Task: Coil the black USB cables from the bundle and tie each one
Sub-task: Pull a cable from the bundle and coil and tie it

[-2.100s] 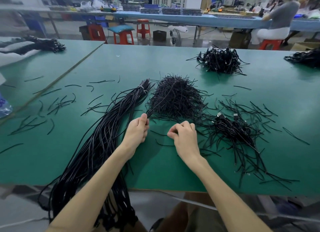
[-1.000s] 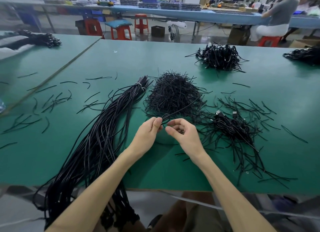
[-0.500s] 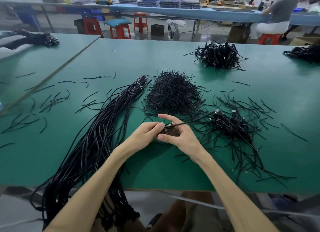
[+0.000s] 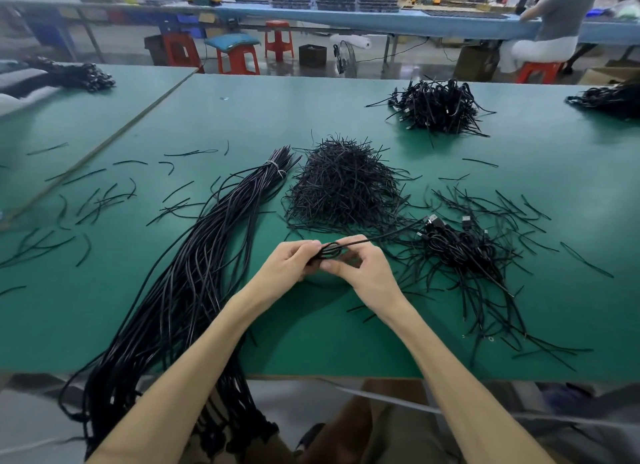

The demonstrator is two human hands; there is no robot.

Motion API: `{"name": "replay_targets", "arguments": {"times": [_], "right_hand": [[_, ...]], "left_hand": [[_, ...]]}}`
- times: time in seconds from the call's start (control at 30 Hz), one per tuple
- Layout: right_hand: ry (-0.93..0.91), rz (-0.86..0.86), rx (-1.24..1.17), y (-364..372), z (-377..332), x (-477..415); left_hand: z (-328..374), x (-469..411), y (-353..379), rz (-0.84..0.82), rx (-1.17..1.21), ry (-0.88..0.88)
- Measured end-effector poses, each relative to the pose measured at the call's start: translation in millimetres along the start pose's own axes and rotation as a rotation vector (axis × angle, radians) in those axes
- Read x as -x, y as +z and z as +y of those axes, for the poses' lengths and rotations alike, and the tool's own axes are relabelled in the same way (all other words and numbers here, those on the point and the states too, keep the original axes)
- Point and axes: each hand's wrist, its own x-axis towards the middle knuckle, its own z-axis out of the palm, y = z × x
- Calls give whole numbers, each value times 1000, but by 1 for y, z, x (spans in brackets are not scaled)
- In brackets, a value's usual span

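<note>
Cable coil (image 4: 331, 251) sits between both hands, just above the green table (image 4: 311, 342). Left hand (image 4: 287, 263) pinches its left side and right hand (image 4: 363, 273) pinches its lower edge. Loose tail runs right; bundle (image 4: 207, 249) lies left of the left hand.

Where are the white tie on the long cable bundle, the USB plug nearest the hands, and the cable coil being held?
white tie (image 4: 274, 167): head view, middle of the wrapped band.
USB plug (image 4: 435, 218): head view, on the plug's body.
cable coil (image 4: 331, 250): head view, on the exposed upper loop.
</note>
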Motion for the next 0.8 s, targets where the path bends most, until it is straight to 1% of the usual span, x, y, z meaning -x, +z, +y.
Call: {"name": "replay_targets", "arguments": {"times": [0.07, 0.23, 0.4, 0.47, 0.63, 0.8], "right_hand": [[-41, -26, 82, 1, 0, 0], [-81, -43, 137, 7, -1, 5], [-63, -95, 231, 8, -1, 6], [-62, -98, 204, 9, -1, 7], [-22, -19, 97, 4, -1, 5], [10, 42, -26, 0, 0, 5]], "left_hand": [[-1, 0, 0, 10, -18, -16], [-4, -1, 2, 41, -73, -16], [-6, 0, 2, 102, -150, 20], [-8, -1, 2, 127, -155, 36], [-10, 0, 3, 148, -165, 120], [-8, 2, 2, 162, -70, 121]]}}
